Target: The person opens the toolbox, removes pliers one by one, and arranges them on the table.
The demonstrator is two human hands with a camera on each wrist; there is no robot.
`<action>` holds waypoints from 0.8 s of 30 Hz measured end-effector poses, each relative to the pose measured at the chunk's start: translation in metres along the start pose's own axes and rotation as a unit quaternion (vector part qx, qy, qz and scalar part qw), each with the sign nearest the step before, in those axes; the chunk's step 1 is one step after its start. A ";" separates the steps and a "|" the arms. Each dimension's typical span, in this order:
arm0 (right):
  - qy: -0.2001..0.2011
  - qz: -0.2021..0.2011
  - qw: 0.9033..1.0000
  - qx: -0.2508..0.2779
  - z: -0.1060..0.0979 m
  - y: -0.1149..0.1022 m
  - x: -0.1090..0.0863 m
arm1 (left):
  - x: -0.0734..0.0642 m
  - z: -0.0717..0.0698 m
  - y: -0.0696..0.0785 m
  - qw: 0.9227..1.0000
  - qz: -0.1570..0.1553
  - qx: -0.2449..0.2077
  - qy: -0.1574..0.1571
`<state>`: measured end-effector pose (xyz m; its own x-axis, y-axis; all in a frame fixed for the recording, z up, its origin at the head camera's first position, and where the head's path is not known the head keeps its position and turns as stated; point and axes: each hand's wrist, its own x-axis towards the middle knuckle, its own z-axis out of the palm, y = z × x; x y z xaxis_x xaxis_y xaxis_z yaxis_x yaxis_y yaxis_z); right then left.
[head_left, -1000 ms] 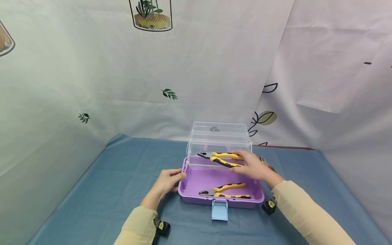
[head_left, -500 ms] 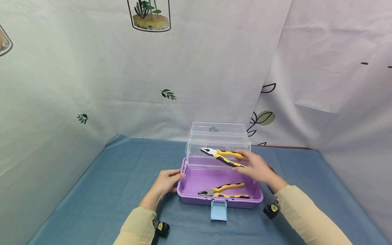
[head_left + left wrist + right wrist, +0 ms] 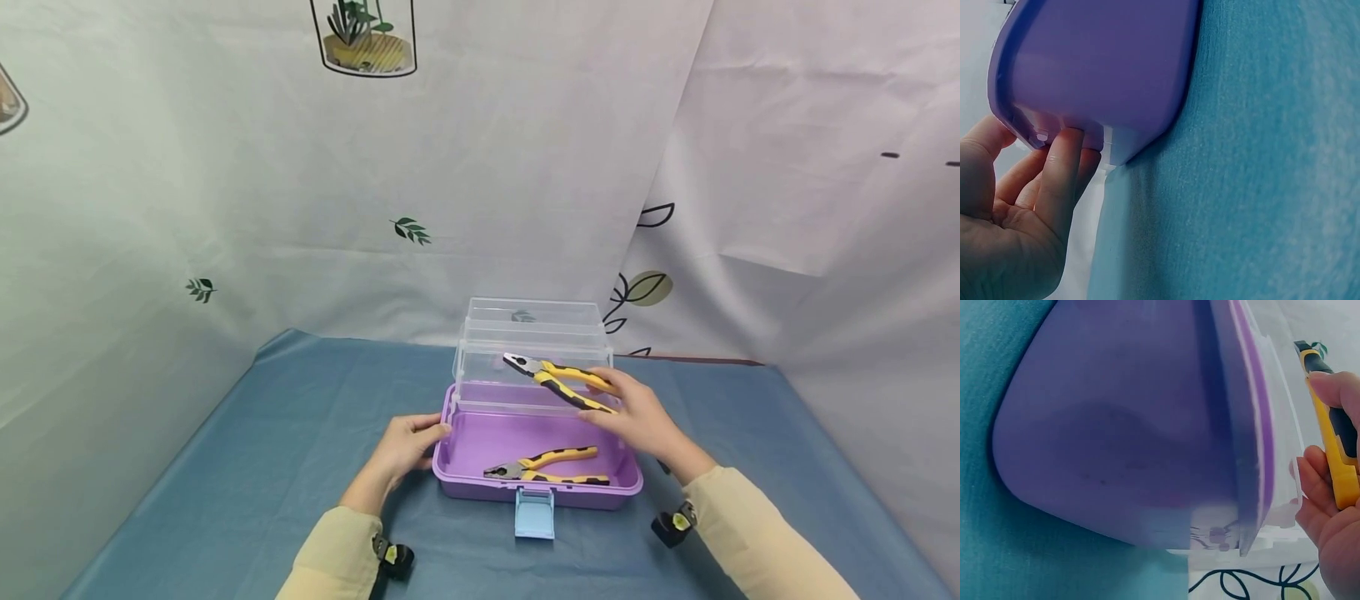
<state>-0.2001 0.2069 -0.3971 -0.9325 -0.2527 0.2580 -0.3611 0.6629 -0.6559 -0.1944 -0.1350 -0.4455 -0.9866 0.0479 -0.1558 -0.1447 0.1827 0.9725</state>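
Observation:
A purple toolbox [image 3: 495, 433] stands on the blue cloth with its clear lid [image 3: 536, 317] raised at the back. My left hand [image 3: 405, 446] grips its left end; in the left wrist view, thumb and fingers [image 3: 1060, 169] pinch the rim. Yellow-and-black combination pliers [image 3: 562, 382] are held by the handles in my right hand [image 3: 633, 412], above the back right of the box, head pointing left. The right wrist view shows my thumb over a handle of these pliers [image 3: 1322, 412]. A second pair of pliers [image 3: 551, 475] lies inside along the front, handles spread.
A light blue latch [image 3: 534, 512] hangs down at the box's front. The blue cloth [image 3: 337, 392] spreads around the box. A white patterned sheet [image 3: 525, 167] rises behind. A small dark piece of something [image 3: 664, 467] shows beside my right wrist.
My right hand has moved right and slightly up with its pliers. It now covers most of a red-and-dark tool that showed right of the box earlier. My left hand keeps its grip.

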 end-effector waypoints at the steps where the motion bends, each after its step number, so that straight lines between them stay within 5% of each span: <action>1: 0.006 -0.002 1.000 -0.001 0.000 0.001 -0.001 | 0.000 0.000 0.000 1.000 0.001 -0.001 0.000; 24: 0.082 0.027 0.996 0.002 -0.003 0.015 -0.024 | -0.002 0.000 0.000 1.000 0.011 -0.010 -0.006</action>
<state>-0.1829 0.2246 -0.4110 -0.9371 -0.0975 0.3352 -0.3109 0.6694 -0.6747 -0.1926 -0.1349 -0.4452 -0.9887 0.0626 -0.1363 -0.1247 0.1609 0.9790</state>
